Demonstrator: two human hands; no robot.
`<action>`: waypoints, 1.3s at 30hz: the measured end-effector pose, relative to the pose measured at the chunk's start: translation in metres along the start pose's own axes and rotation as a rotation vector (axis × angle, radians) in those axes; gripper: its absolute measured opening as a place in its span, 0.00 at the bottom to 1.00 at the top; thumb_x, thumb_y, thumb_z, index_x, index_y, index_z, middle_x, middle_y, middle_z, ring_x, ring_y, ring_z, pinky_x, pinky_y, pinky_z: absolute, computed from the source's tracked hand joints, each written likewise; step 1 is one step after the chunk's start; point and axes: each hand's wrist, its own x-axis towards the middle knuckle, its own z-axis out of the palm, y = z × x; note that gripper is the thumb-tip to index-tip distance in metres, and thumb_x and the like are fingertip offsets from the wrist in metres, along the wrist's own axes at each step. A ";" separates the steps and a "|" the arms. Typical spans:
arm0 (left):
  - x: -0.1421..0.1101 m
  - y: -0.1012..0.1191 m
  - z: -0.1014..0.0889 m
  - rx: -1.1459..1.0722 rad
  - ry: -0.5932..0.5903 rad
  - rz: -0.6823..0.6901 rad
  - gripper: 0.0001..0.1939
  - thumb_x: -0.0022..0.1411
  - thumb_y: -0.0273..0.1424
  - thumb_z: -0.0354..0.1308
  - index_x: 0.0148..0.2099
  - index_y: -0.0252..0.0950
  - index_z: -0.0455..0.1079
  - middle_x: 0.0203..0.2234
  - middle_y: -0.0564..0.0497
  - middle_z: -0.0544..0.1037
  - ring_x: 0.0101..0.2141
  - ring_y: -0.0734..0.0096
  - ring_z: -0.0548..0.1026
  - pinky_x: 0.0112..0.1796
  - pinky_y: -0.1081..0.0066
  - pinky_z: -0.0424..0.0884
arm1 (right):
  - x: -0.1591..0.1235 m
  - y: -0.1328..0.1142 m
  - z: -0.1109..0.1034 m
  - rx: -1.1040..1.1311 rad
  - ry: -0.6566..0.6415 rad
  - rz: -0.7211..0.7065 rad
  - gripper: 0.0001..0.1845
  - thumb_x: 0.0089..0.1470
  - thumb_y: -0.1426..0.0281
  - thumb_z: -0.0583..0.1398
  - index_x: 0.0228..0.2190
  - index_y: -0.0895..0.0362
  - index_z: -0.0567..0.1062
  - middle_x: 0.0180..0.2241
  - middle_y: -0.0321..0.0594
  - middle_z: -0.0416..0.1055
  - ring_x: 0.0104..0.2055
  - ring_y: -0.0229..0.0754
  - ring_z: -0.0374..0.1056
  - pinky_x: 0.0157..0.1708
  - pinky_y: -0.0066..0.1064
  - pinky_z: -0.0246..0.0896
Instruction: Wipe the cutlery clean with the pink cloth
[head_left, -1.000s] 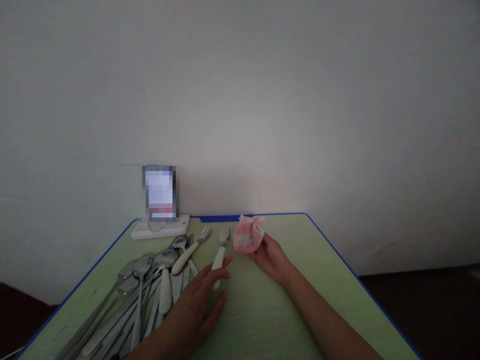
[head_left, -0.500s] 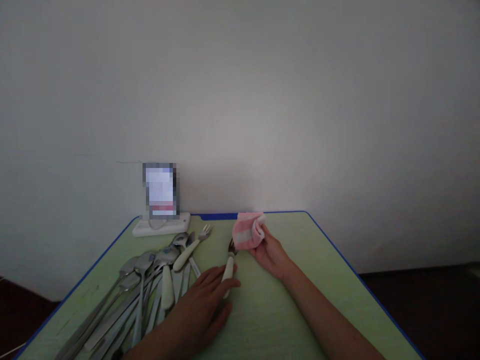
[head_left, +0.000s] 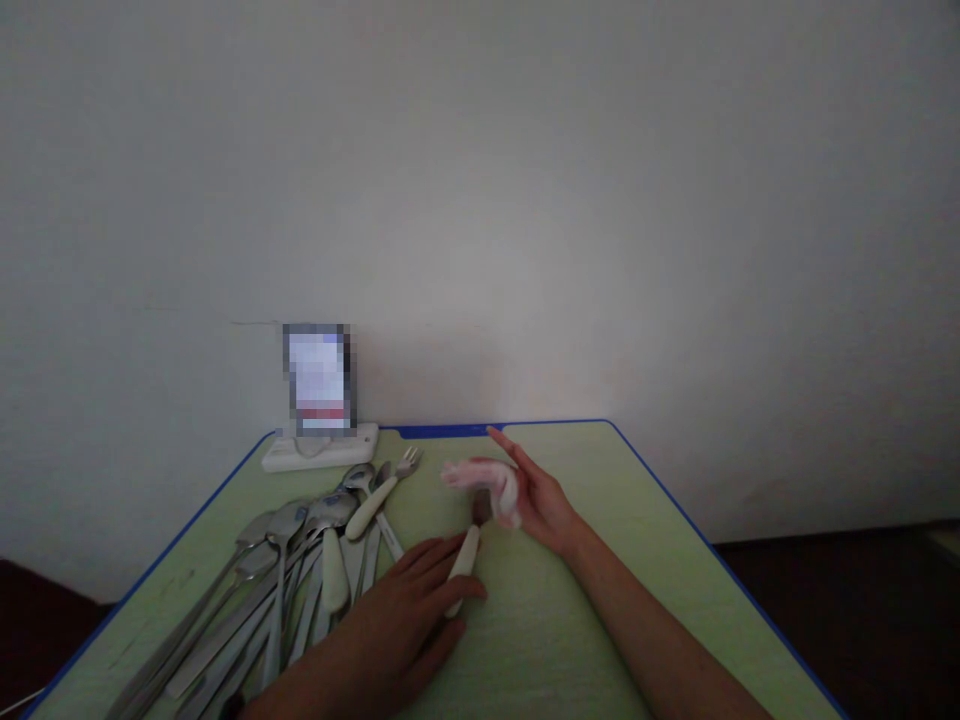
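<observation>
My left hand (head_left: 409,610) is closed around the cream handle of a fork (head_left: 465,565), with the metal head pointing away from me. My right hand (head_left: 551,512) holds a pink-and-white cloth (head_left: 504,488) against or just over that metal head, and its index finger sticks out toward the back edge. The cloth is smeared by motion and partly covers the head, so the tines are hard to make out. To the left of my left hand lies a pile of metal spoons (head_left: 287,525) and other cutlery. A second cream-handled fork (head_left: 371,507) rests on top of it.
A light green table (head_left: 600,620) with a blue edge stands against a pale wall (head_left: 600,220). At its back left, a device with a blurred-out screen (head_left: 319,380) stands upright on a white base (head_left: 322,455).
The cloth has dropped slightly and crumpled, and my right index finger has stretched out. In my left hand, the fork has shifted a little to the right and toward me.
</observation>
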 end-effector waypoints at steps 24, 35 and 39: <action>-0.003 -0.010 0.018 0.004 0.262 -0.184 0.23 0.64 0.25 0.46 0.61 0.42 0.55 0.60 0.47 0.61 0.59 0.64 0.60 0.55 0.61 0.62 | -0.002 0.014 0.009 -0.759 0.133 -0.273 0.11 0.51 0.61 0.58 0.27 0.55 0.76 0.22 0.35 0.69 0.24 0.36 0.60 0.27 0.28 0.57; -0.006 -0.005 0.012 -0.006 0.115 -0.072 0.25 0.61 0.24 0.49 0.60 0.43 0.55 0.61 0.48 0.58 0.61 0.61 0.55 0.57 0.56 0.59 | 0.004 -0.002 0.000 0.057 -0.039 0.055 0.19 0.54 0.59 0.52 0.41 0.56 0.73 0.38 0.43 0.75 0.40 0.44 0.69 0.45 0.41 0.61; -0.005 -0.007 0.014 -0.009 0.030 -0.064 0.27 0.62 0.25 0.49 0.62 0.45 0.53 0.60 0.48 0.61 0.58 0.60 0.59 0.56 0.53 0.59 | -0.009 -0.009 0.005 0.073 -0.183 0.226 0.36 0.51 0.44 0.48 0.44 0.61 0.71 0.38 0.49 0.75 0.41 0.48 0.70 0.47 0.46 0.60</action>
